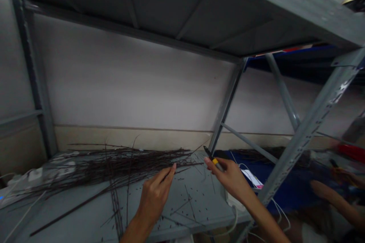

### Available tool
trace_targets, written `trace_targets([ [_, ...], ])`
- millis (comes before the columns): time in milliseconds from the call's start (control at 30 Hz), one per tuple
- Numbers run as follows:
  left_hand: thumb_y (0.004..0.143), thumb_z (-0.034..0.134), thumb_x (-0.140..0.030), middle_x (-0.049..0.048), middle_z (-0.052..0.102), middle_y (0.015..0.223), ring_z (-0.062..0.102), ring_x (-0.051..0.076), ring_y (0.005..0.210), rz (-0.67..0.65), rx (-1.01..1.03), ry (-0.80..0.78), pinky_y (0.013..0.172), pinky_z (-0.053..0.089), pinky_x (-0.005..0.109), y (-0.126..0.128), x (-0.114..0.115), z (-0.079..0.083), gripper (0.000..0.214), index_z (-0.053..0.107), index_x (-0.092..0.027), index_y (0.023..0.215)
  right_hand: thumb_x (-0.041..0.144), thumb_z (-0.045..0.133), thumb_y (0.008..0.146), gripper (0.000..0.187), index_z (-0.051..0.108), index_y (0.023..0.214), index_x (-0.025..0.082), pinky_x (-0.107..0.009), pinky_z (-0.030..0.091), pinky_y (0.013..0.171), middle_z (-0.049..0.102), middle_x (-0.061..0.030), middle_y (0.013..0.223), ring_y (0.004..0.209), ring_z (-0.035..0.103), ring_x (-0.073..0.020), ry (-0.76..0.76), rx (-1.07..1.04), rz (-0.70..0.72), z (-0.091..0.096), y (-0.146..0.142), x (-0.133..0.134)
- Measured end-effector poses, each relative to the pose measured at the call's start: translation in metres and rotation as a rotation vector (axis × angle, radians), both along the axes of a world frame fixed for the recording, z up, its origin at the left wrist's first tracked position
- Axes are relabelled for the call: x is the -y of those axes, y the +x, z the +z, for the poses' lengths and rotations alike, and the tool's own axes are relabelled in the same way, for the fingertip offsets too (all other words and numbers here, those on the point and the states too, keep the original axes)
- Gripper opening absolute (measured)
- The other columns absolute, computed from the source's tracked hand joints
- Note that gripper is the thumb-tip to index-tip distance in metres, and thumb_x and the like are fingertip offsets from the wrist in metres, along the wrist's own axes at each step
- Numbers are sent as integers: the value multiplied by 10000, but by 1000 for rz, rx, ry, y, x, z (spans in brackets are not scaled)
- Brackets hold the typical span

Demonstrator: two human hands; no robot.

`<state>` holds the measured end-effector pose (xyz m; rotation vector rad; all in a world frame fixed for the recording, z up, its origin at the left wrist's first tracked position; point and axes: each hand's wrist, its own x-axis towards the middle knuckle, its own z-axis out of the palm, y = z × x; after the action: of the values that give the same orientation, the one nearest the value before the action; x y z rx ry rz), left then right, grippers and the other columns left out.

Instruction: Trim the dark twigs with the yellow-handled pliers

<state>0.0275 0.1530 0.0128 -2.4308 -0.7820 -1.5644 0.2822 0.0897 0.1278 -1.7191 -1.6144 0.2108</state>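
Observation:
My left hand (155, 190) is over the front of a grey metal shelf (71, 220), fingers pinched together on what looks like a thin dark twig; the grip itself is partly hidden. Behind it lies a loose heap of dark, bare twigs (122, 165), with one longer, thicker stick (68, 210) slanting toward the front left. My right hand (229, 176) is closed around a small hand tool (216, 162) with a dark tip and a yellow and grey handle. Its tip points up and left, beyond the twigs' right ends.
Small dark scraps (196, 205) and short twig pieces litter the shelf. A white power strip (235, 201) sits at its right edge. Slanted grey posts (308, 129) and an upper shelf (171, 3) frame the space. At right, a co-worker's hand (321, 190) is over a blue surface (288, 190).

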Motion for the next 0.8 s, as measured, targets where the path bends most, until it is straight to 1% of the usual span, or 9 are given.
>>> trace_targets([
  [67, 1034, 424, -146, 83, 714, 1189, 723, 170, 1024, -6, 1, 6, 906, 600, 268, 1, 1, -1, 527, 391, -261, 1547, 572, 561, 894, 453, 730, 760, 174, -285, 428, 661, 734, -33, 730, 765, 669, -245, -1, 20, 5, 6, -1, 1],
  [133, 1035, 422, -146, 84, 711, 1200, 715, 175, 1050, -16, 0, 9, 925, 596, 280, 1, 1, -2, 531, 383, -267, 1551, 582, 551, 897, 466, 727, 757, 173, -288, 427, 658, 737, -36, 733, 754, 669, -245, -13, 31, 5, 8, -3, 2],
  [267, 1031, 420, -127, 90, 714, 1194, 716, 181, 1048, -10, 2, 9, 912, 603, 285, 1, 3, -2, 552, 359, -267, 1562, 622, 530, 892, 512, 715, 740, 170, -286, 412, 624, 724, -41, 692, 719, 659, -240, -14, 60, -7, 9, -3, 1],
  [400, 1032, 418, -125, 96, 713, 1202, 716, 181, 1051, -6, -2, 8, 918, 604, 286, 0, 3, -3, 542, 370, -252, 1557, 604, 535, 883, 498, 720, 732, 168, -282, 410, 617, 715, -36, 673, 681, 641, -224, 13, 69, -20, 10, 0, 1],
  [500, 1033, 417, -127, 92, 715, 1201, 719, 177, 1044, -6, -7, 8, 922, 603, 286, -1, 2, -3, 535, 380, -254, 1551, 606, 545, 870, 498, 720, 715, 167, -287, 417, 618, 712, -46, 665, 681, 640, -232, 15, 71, -33, 13, 0, 2],
  [667, 1032, 415, -124, 89, 723, 1187, 718, 176, 1050, -14, -1, 27, 927, 600, 283, -2, 5, 2, 527, 394, -248, 1544, 677, 565, 822, 556, 711, 653, 167, -285, 393, 555, 679, -44, 583, 598, 607, -221, 44, 93, -25, 16, -2, 1],
  [800, 1033, 414, -132, 87, 720, 1186, 720, 169, 1035, -23, -11, 25, 928, 599, 277, -1, 8, 6, 505, 422, -231, 1528, 675, 567, 835, 565, 686, 606, 173, -291, 374, 546, 663, -41, 567, 581, 597, -217, 31, 115, -34, 14, -1, -3],
])
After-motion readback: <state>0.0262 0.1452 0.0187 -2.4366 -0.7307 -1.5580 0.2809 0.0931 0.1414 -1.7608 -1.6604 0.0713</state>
